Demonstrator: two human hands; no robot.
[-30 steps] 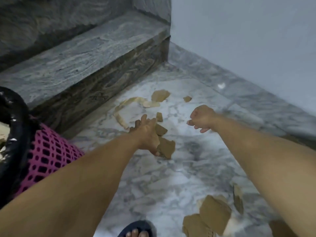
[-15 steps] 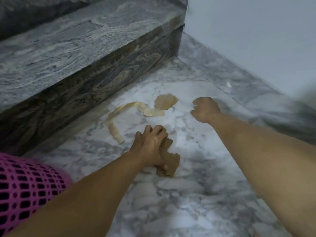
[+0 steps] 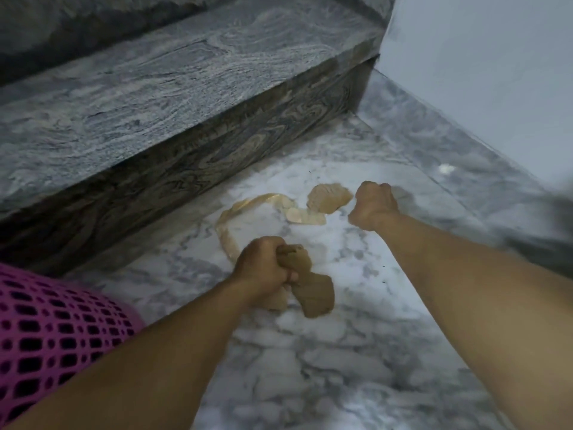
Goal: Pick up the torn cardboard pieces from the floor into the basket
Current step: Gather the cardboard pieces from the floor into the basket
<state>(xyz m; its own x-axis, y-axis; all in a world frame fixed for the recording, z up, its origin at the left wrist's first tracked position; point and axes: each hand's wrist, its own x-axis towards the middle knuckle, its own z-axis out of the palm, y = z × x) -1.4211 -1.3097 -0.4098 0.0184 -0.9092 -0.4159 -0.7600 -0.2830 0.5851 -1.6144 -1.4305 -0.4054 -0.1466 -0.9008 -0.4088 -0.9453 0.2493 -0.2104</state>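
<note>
We see crumpled brown cardboard pieces (image 3: 313,287) bunched in our left hand (image 3: 263,270), fingers gripping them above the veined marble floor (image 3: 341,352). A ragged scrap (image 3: 328,198) and curled strip (image 3: 248,206) lie near the dark step (image 3: 186,156). Our right hand (image 3: 373,206) is fisted; whether it holds anything we cannot tell. The pink mesh basket (image 3: 46,330) sits at the left edge.

I can't read any text, label, brand, number or sign anywhere in my head view; nothing legible here.
</note>
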